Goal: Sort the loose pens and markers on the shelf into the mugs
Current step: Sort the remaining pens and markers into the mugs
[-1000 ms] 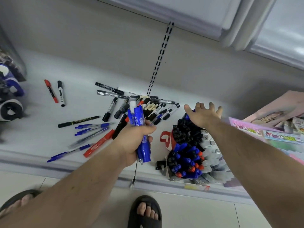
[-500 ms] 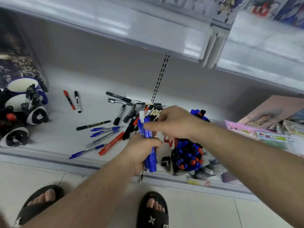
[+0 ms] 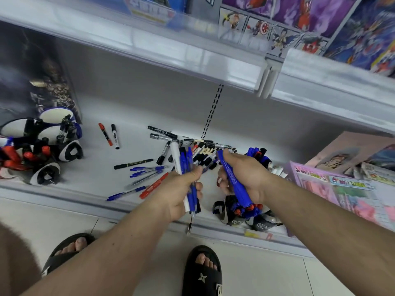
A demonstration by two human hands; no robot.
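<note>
Gripping one blue marker point(image 3: 234, 180), the right hand point(image 3: 245, 178) should drop it into the blue-filled mug point(image 3: 248, 210) directly beneath. The left hand point(image 3: 181, 189) clutches the remaining bundle point(image 3: 186, 165); keeping it steady at frame centre avoids spills.

I see loose pens on the white shelf point(image 3: 132, 116) — a heap of black-and-white markers point(image 3: 203, 149) at centre, thin blue ballpoints point(image 3: 147, 170) and a red marker point(image 3: 154, 185) nearer the edge. Bundle of blue and white markers point(image 3: 184, 167) in left hand point(image 3: 179, 194); single thick blue marker point(image 3: 234, 180) in right hand point(image 3: 245, 178). Black-and-white mugs point(image 3: 46, 174) far left hold red and black pens — mugs below the right hand point(image 3: 226, 212) packed with blue and red caps.
</note>
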